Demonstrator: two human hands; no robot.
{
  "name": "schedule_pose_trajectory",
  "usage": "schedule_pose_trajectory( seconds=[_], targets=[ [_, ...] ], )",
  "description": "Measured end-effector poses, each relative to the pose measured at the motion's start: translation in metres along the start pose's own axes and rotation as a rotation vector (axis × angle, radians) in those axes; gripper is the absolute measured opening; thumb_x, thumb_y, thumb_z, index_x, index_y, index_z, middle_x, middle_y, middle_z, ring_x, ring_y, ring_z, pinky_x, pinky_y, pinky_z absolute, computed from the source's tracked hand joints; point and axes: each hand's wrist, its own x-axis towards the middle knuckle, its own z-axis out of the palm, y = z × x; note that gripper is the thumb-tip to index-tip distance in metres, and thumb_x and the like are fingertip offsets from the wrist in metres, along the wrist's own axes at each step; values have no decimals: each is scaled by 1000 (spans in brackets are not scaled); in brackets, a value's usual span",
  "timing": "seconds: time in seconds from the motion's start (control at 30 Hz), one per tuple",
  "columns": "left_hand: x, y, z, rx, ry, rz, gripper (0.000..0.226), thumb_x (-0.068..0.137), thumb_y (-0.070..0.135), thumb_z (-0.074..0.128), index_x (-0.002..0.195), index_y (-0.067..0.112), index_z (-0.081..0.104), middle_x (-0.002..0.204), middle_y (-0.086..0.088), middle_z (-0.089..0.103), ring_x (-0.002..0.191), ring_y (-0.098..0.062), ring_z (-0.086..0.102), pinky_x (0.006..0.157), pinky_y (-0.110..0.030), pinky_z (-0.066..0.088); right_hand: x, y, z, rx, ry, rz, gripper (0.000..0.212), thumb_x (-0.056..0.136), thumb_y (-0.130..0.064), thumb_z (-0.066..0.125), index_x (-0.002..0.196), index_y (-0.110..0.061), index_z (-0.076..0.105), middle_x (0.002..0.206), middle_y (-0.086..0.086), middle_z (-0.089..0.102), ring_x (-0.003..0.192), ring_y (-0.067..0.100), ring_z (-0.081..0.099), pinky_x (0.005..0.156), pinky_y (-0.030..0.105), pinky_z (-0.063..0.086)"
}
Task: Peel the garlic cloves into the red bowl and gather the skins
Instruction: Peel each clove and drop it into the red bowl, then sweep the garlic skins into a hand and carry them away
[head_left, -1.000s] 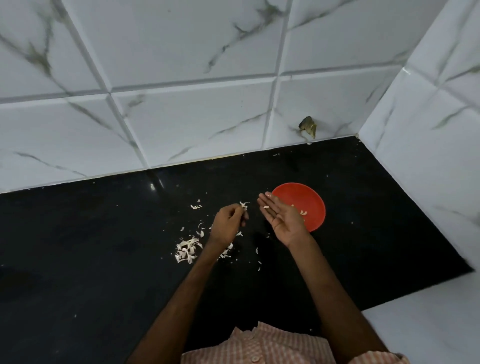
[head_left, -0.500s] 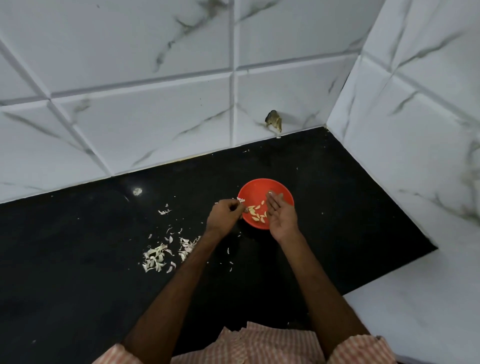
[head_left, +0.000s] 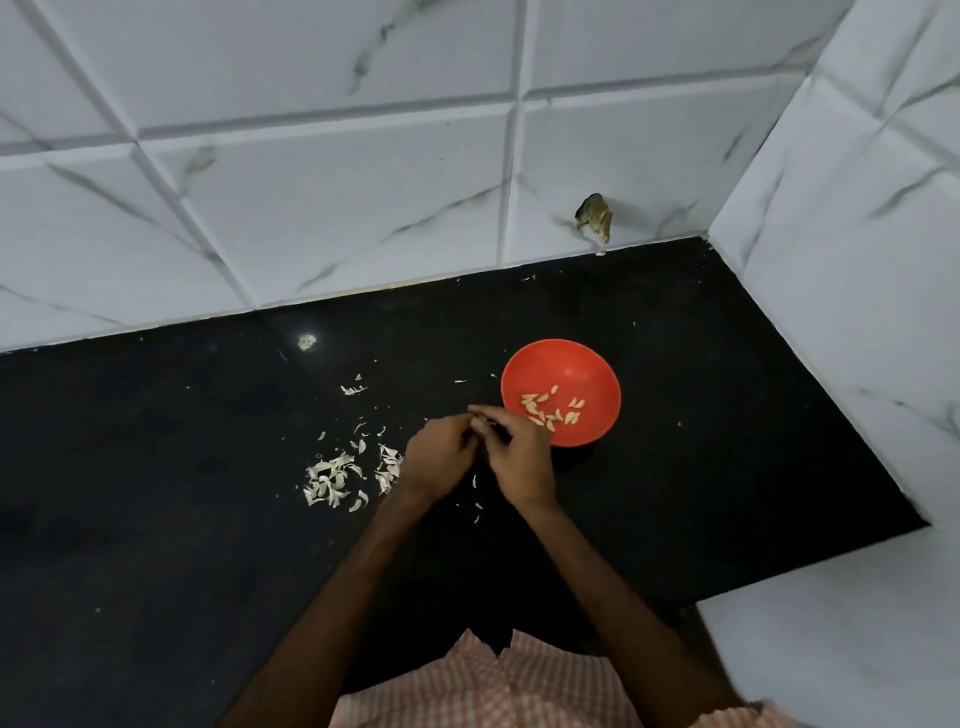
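Held left hand (head_left: 439, 457) and right hand (head_left: 522, 465) together just left of the red bowl (head_left: 571, 364), fingers (head_left: 480, 413) curled tip to tip over something hidden, right hand nearer the peeled cloves (head_left: 550, 410) inside, skins (head_left: 330, 478) strewn leftward on the worktop (head_left: 156, 519).

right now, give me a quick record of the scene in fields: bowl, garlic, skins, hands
bowl: red bowl on black counter, right of the hands
contents: peeled cloves, loose cluster
peelings: skins heaped left of the hands, scraps scattered
hands: left hand and right hand, fingertips meeting by the bowl's near-left rim; anything held is hidden
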Motion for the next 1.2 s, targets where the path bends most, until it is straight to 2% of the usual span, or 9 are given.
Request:
schedule_pose_trajectory(
  seconds=[0.13,0.23,0.37,0.43,0.53,0.63,0.73,0.97,1.2],
  targets=[
    [-25,-38,3,-314,38,-68,16,99,21,60,109,27,71,81,6,72,78,-7,68,78,-32,54,-6,19,16,-42,95,-20,18,90,-1,69,102,-11,78,97,-7,76,94,-2,68,85,12,49],
    [-45,-69,-2,-375,173,-114,19,98,21,63,115,27,70,92,13,73,85,3,67,80,-26,53,-16,30,29,-82,27,11,31,91,3,65,115,-13,75,112,-9,73,102,-9,64,94,17,51],
    [-70,-111,-22,-280,357,-85,26,97,11,61,118,24,69,109,13,69,95,-2,66,84,-30,55,-33,43,47,-141,-190,-65,50,94,11,53,133,-18,65,136,-15,58,132,-13,45,117,22,34],
    [-83,-134,-32,-182,397,-60,26,98,11,60,117,26,70,114,13,69,101,-6,65,87,-34,55,-44,56,50,-198,-139,-72,46,100,4,47,136,-20,62,145,-13,52,144,-1,36,124,38,24],
    [-99,-158,-41,-32,468,-54,29,99,41,55,117,24,71,122,7,69,112,-12,62,91,-42,56,-61,77,44,-479,-10,-63,45,106,-32,38,149,-18,47,163,-7,29,154,8,15,126,48,13],
    [-97,-177,-30,110,374,-119,72,95,62,41,152,19,39,164,-3,27,153,-21,20,121,-43,25,-71,86,47,-819,39,90,82,99,-65,19,160,-10,17,170,6,2,156,19,-3,125,47,0],
    [-80,-183,-6,216,211,-182,98,91,78,21,160,11,2,168,-5,-6,155,-21,-9,126,-48,4,-60,79,70,-932,32,115,94,96,-71,3,159,-3,12,169,13,2,156,25,0,125,48,4],
    [-27,-164,11,230,122,39,79,101,64,13,160,12,2,168,-2,2,155,-15,-6,126,-38,1,14,66,66,-352,39,55,68,106,-52,26,162,-18,4,169,-8,-4,154,2,-5,126,29,5],
    [-24,-169,3,125,58,145,66,103,59,7,158,25,16,167,6,4,154,-7,-4,127,-36,5,53,76,49,-616,29,135,79,103,-56,25,161,-10,0,169,3,-7,156,16,-5,127,36,6]
  ],
)
